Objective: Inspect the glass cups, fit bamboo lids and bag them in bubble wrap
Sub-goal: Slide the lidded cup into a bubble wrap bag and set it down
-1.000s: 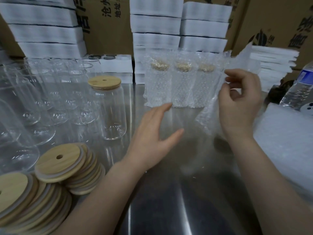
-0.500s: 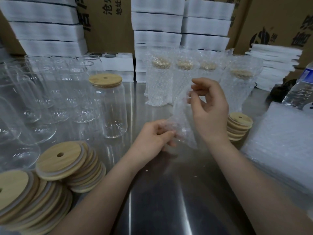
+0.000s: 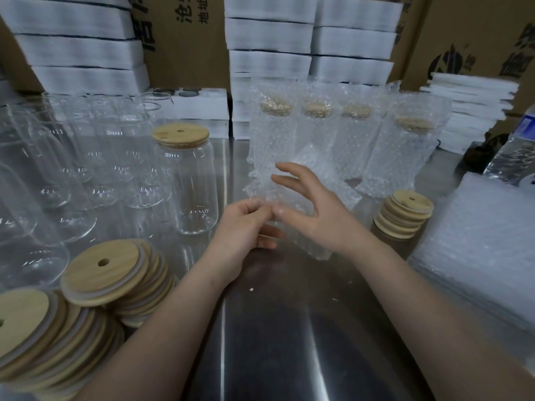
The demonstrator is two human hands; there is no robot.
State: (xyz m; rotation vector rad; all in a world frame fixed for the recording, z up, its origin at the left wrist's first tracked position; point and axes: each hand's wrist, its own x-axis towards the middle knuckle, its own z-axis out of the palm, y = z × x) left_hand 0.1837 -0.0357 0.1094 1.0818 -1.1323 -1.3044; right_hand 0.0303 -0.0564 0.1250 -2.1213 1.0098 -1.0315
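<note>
Item: bubble-wrap bag point(image 3: 335, 183), clear, dimpled and limp, held above the steel worktop point(image 3: 289, 328). Against half a second before, the right hand point(image 3: 315, 209) had released its pinch and spread wide, thumb touching the film. The left hand point(image 3: 249, 224) pinched the bag's edge, apparently opening its mouth. Next for bagging: glass cup point(image 3: 194, 186), smooth, cylindrical, with round bamboo lid point(image 3: 181, 136), standing unbagged to the left. Four wrapped cups point(image 3: 272, 134) stood behind.
</note>
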